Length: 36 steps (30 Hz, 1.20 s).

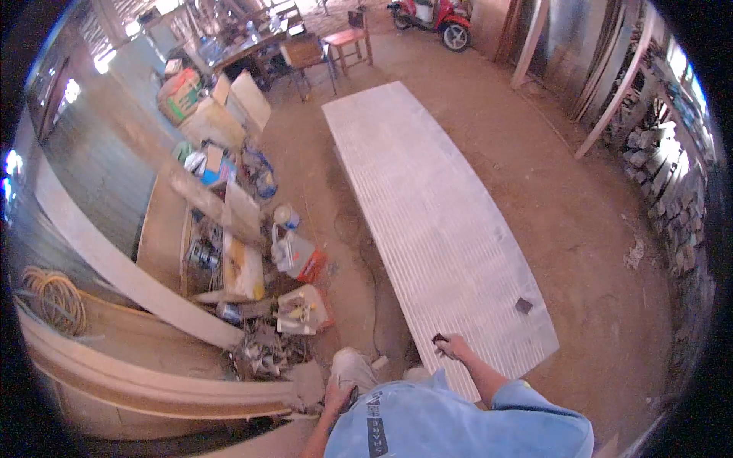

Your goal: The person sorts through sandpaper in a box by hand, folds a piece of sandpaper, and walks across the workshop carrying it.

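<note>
A long, pale wooden panel [435, 206] with narrow grooves running along its length lies before me. My right hand [456, 347] is over its near end, fingers closed on a small dark piece of sandpaper [440, 338]. Farther right on the panel lies a second dark square piece [524, 306], apart from the hand. My left hand [338, 395] is low beside my trouser leg [355, 366] and seems to rest on it with fingers extended. A small dark patch shows beside that palm, too unclear to name.
Left of the panel stand an open container of tools [303, 309], a white-and-orange jug [296, 256] and a can [285, 216]. Long curved boards [153, 389] reach in from the left. Behind are a red chair [347, 38] and a red motorbike [439, 19]. Stacked wood [664, 206] lines the right.
</note>
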Motion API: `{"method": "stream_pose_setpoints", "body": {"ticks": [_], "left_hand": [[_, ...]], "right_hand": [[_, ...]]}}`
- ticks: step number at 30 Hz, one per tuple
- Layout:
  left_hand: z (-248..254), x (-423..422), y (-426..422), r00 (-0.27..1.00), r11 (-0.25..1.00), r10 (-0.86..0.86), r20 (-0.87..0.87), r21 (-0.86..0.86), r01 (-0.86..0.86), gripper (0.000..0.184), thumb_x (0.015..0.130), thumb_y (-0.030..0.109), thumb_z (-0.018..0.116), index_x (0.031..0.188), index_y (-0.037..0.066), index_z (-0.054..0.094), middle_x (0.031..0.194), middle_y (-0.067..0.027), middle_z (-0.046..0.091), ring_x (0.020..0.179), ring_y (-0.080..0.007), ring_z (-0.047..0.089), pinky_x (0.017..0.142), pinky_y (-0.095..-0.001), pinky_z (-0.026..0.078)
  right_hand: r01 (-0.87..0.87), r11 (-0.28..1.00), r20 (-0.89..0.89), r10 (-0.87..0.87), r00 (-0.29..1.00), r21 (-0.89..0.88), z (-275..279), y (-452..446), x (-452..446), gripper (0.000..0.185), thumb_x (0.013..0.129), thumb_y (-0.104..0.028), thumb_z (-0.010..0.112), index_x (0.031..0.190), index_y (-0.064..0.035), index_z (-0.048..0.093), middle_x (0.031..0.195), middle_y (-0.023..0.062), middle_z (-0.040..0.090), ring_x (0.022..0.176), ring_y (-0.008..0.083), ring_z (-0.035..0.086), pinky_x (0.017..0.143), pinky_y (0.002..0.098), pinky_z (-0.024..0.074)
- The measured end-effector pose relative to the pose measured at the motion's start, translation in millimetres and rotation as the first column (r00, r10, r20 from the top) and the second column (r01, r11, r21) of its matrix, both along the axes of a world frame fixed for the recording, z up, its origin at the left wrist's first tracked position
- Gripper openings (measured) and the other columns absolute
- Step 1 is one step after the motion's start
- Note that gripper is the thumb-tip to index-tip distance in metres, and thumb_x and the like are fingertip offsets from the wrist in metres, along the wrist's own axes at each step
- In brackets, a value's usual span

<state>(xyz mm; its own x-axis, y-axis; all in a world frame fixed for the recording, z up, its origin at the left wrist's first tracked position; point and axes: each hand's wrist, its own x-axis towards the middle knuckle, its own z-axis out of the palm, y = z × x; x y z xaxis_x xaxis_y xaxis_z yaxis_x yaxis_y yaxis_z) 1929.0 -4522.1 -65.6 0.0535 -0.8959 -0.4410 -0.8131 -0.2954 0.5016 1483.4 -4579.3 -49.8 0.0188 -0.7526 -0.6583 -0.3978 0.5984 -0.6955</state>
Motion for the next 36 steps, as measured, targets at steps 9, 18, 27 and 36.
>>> {"method": "stream_pose_setpoints", "body": {"ticks": [9, 18, 27, 36], "left_hand": [[-63, -7, -223, 0.706, 0.637, -0.696, -0.132, 0.342, 0.691, 0.083, 0.085, 0.069, 0.057, 0.134, 0.003, 0.058, 0.131, -0.0261, 0.061, 0.126, -0.0420, 0.056, 0.107, -0.0466, 0.044], [-47, -15, -430, 0.090, 0.014, -0.987, -0.133, 0.490, 0.872, 0.066, 0.090, 0.062, 0.053, 0.123, 0.007, 0.067, 0.129, -0.0219, 0.064, 0.122, -0.0414, 0.059, 0.103, -0.0482, 0.047], [-83, -45, -477, -0.241, -0.294, -0.947, -0.213, 0.271, 0.917, 0.048, 0.092, 0.049, 0.051, 0.112, 0.011, 0.073, 0.112, -0.0221, 0.070, 0.099, -0.0422, 0.068, 0.088, -0.0526, 0.053], [-141, -34, -504, -0.201, -0.228, -0.970, -0.133, 0.227, 0.947, 0.061, 0.099, 0.057, 0.041, 0.097, 0.004, 0.072, 0.094, -0.0254, 0.070, 0.091, -0.0426, 0.068, 0.079, -0.0544, 0.050]], "right_hand": [[0.602, 0.779, 0.340, -0.622, 0.705, 0.176, 34, -24, 59, 0.031, 0.092, -0.027, 0.066, 0.104, 0.0014, 0.070, 0.095, 0.0173, 0.073, 0.080, 0.0229, 0.073, 0.068, 0.0346, 0.0588], [0.579, 0.780, -0.103, -0.613, 0.783, -0.236, 8, -94, 189, 0.028, 0.088, -0.030, 0.066, 0.102, -0.0065, 0.073, 0.093, 0.0113, 0.074, 0.088, 0.0251, 0.069, 0.083, 0.0380, 0.0535], [0.726, 0.519, -0.323, -0.854, 0.409, -0.452, 15, -86, 264, 0.029, 0.083, -0.030, 0.065, 0.093, -0.0039, 0.069, 0.093, 0.0178, 0.066, 0.094, 0.0355, 0.062, 0.081, 0.0462, 0.0480], [0.975, 0.224, -0.318, -0.925, 0.208, -0.014, 83, -100, 288, 0.038, 0.077, -0.037, 0.061, 0.088, -0.0022, 0.072, 0.093, 0.0229, 0.070, 0.093, 0.0374, 0.067, 0.083, 0.0460, 0.0514]]}}
